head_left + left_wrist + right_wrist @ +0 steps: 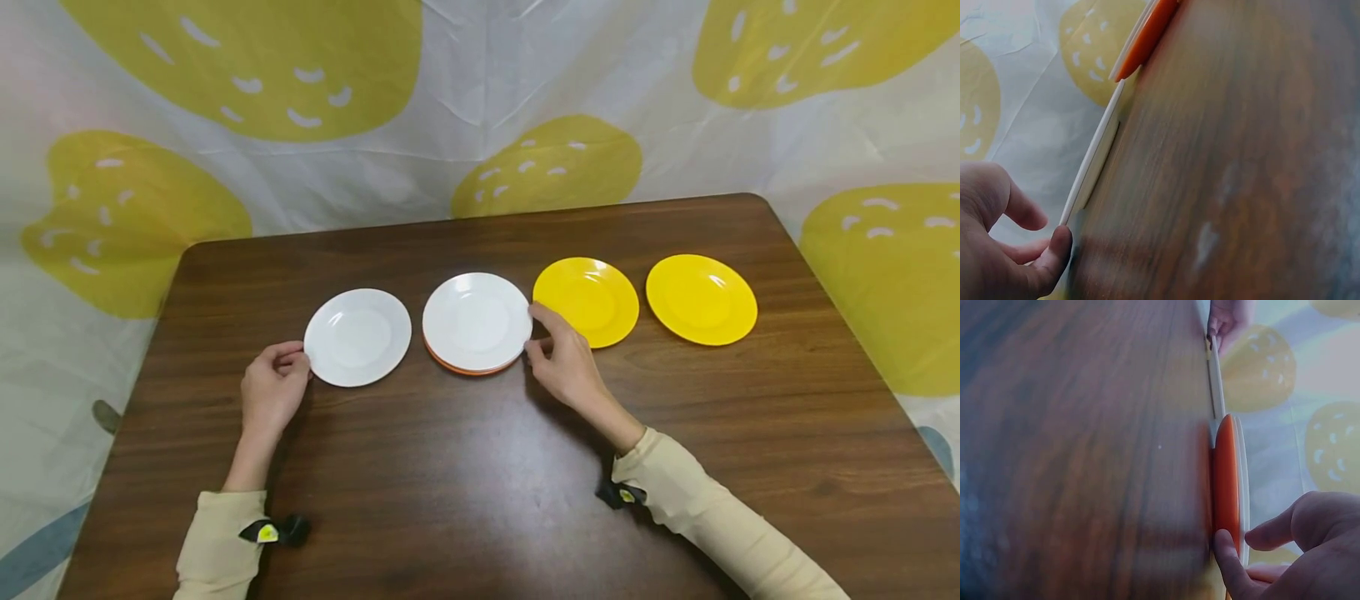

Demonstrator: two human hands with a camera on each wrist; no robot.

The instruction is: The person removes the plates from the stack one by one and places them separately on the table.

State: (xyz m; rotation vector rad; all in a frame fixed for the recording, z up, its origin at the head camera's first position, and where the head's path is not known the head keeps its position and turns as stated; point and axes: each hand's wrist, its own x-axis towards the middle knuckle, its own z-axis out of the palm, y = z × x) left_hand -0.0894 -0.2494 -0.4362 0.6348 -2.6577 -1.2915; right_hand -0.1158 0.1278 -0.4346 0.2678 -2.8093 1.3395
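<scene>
Left hand (275,387) curling in, the person is pinching the left rim of a white plate (358,337), thumb and fingertips drawn close together at its edge. That plate is lying flat at the left end of a row on a dark brown wooden table (435,475); from the head view, a thin strip of wood is showing between it and a stack (480,325) of plates just beside it.

The right hand (562,362) is holding that stack by its right side, the grip only about as wide as the plates are thick. One digit is pressing on the orange plate (1225,481) at the bottom, while another is touching the pale rim above. On top, an upper white plate (465,310) is facing upward, and orange is peeping out beneath its near edge. I cannot tell how many plates are making up the pile.

Beyond the right hand's fingers, a yellow plate (588,302) is lying, and a second yellow plate (702,300) is sitting close by, farther right. The person is wearing cream sleeves (727,525). Behind the table, a pale cloth (352,187) is hanging, printed with big yellow shapes.
</scene>
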